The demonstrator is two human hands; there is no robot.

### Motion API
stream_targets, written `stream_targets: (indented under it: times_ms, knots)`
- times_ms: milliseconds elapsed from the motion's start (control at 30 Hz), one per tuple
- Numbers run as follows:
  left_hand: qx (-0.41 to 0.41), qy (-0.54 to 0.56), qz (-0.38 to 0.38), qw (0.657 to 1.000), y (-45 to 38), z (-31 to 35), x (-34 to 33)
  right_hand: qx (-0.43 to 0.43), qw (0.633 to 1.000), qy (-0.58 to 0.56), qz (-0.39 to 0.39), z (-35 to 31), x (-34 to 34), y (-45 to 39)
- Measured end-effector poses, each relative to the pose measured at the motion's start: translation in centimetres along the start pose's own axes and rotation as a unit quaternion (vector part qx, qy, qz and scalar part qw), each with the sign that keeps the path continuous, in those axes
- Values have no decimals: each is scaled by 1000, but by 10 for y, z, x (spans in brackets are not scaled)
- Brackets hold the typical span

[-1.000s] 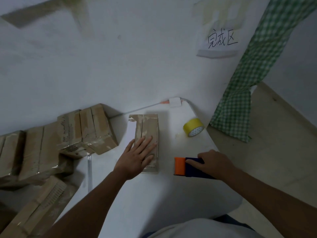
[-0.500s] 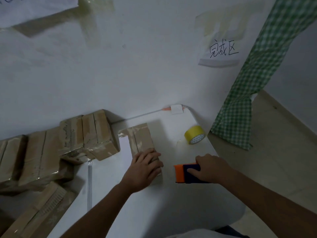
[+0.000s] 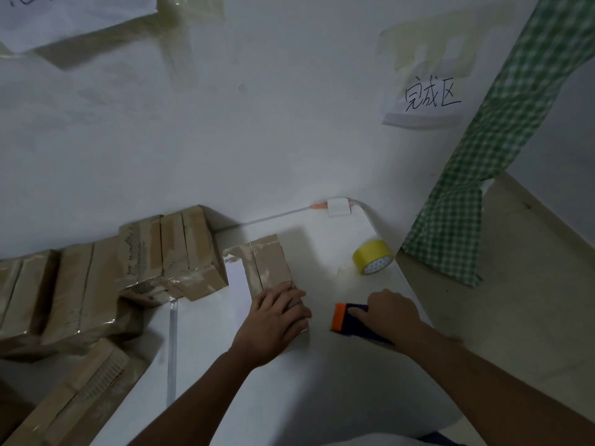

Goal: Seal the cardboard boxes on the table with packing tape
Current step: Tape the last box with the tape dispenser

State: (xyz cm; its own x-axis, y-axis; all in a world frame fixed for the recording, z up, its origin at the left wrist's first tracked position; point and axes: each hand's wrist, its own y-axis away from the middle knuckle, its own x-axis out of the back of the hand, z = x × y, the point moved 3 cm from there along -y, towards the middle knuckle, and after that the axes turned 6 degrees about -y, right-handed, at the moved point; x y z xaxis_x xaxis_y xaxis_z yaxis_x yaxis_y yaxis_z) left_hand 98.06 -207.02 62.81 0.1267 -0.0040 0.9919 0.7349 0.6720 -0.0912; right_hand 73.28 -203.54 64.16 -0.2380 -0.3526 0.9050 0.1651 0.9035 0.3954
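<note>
The near end of the cardboard box [image 3: 269, 268] is gripped and hidden by the left hand [image 3: 273, 320]. The tape dispenser [image 3: 346, 320] is held by the right hand [image 3: 391, 312], its rear covered and its tape roll unseen.

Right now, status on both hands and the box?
Left hand grips near end of cardboard box. Right hand holds orange-and-blue tape dispenser on table. Yellow tape roll beyond, clear.

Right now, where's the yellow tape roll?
Head view: the yellow tape roll sits near the table's far right edge, beyond the right hand, below the white wall clip.
</note>
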Motion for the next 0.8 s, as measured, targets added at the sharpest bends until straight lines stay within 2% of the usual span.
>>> stream_targets:
  times_ms: [100, 200, 367, 467, 500, 533, 567, 600, 633, 667, 733, 800]
  knots:
    - [-2, -2, 6, 1000, -1, -1, -1, -24, 1000, 8, -18, 21, 3, 0]
    - [-1, -3, 4, 1000, -1, 0, -2, -33, 999, -29, 29, 28, -4, 2]
    - [-1, 10, -5, 1000, -1, 1, 2, -35, 992, -120, -33, 21, -41, 3]
    - [0, 9, -10, 1000, -1, 2, 2, -4, 985, -159, 73, 14, -39, 3]
    - [1, 9, -12, 1000, -1, 1, 2, 12, 977, -196, 82, 5, -36, 3]
    - [2, 9, -16, 1000, -1, 1, 2, 10, 960, -275, 57, -6, -35, 3]
    - [3, 11, -19, 1000, -1, 1, 2, -21, 923, -385, -2, -18, -36, 5]
    - [3, 14, -22, 1000, -1, 1, 2, -81, 855, -507, -76, -31, -40, 10]
    - [4, 17, -24, 1000, -2, 1, 2, -151, 769, -607, -134, -43, -45, 16]
    - [5, 18, -25, 999, -2, 1, 3, -203, 698, -665, -173, -50, -50, 22]
    - [8, 20, -30, 999, -2, 1, 3, -240, 620, -716, -213, -56, -59, 29]
    - [15, 33, -28, 999, -1, 3, 6, -241, 579, -753, -200, -54, -60, 32]
